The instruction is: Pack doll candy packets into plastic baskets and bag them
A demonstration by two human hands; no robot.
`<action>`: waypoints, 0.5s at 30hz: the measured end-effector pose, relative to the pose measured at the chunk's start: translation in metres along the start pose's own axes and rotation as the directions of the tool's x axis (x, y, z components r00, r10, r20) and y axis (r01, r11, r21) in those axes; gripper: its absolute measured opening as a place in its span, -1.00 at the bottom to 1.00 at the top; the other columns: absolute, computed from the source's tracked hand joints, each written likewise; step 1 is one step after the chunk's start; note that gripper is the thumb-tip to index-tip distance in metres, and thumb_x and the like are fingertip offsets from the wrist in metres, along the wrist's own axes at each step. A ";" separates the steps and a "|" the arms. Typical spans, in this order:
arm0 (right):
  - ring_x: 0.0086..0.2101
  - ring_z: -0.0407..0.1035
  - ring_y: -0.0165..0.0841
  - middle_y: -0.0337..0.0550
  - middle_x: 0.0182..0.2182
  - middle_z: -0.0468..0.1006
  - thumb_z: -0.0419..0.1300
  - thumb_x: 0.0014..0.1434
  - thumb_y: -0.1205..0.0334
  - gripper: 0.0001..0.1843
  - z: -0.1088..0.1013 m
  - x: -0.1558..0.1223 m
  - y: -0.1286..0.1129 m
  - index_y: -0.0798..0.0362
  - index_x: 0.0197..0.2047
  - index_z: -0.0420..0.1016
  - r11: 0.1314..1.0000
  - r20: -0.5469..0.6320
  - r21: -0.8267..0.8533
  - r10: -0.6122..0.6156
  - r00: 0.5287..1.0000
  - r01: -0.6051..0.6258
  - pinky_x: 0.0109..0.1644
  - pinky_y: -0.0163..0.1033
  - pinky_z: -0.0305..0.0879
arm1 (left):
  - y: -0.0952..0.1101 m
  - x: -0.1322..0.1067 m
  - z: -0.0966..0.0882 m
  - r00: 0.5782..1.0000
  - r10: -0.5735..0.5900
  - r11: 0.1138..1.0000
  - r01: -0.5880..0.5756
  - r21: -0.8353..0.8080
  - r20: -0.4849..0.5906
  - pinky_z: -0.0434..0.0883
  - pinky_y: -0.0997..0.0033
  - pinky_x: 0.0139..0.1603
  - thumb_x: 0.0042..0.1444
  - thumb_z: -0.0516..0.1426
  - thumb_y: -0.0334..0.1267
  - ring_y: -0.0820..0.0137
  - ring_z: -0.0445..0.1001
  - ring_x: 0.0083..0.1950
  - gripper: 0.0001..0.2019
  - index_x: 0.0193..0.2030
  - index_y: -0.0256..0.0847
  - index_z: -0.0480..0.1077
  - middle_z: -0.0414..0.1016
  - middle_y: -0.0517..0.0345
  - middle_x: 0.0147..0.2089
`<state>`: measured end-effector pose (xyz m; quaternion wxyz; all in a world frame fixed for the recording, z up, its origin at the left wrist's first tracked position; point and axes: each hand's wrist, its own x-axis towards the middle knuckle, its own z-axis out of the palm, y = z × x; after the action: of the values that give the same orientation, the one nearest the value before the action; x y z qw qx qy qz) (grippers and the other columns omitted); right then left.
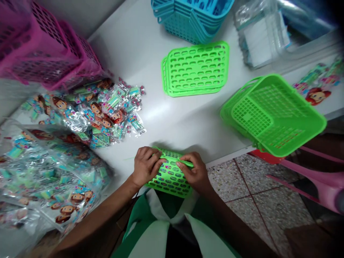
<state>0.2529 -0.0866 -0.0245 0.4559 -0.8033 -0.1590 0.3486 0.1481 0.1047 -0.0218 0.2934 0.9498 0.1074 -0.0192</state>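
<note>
A small lime-green plastic basket (172, 178) with slotted walls is at the table's front edge, close to my body. Small colourful items show through its slots. My left hand (146, 165) is closed on its upper left edge, thumb pressed along the side. On the right, my right hand (195, 172) pinches a thin green strip at the basket's upper edge between thumb and fingers. Whether that strip is a handle or a lid's edge I cannot tell. Beyond the hands, flat green slotted panels (199, 70) lie stacked on the white table (158, 118).
Small clear packets (107, 114) with cartoon figures are heaped at left, beside a large plastic bag (48, 179) of more. Pink baskets (53, 46) stand behind. Nested blue baskets (193, 21) are at the back. Green baskets (276, 111) overhang the right edge near a pink chair (317, 182).
</note>
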 end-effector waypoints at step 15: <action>-0.34 0.30 -0.34 -0.22 -0.38 0.39 0.22 0.10 0.12 -0.81 -0.003 0.006 -0.001 0.00 -0.29 0.30 0.993 0.045 -0.012 0.121 0.992 -0.121 -0.30 -0.24 0.25 | 0.000 -0.002 0.006 0.998 -0.046 0.999 0.046 0.022 -0.036 0.30 0.16 -0.10 0.10 0.17 -0.19 0.26 0.41 -0.15 -0.82 -0.18 -0.17 0.37 0.49 0.03 -0.21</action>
<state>0.2588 -0.0846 -0.0251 0.4263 -0.8054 -0.1221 0.3933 0.1463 0.1007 -0.0263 0.2802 0.9505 0.1342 -0.0103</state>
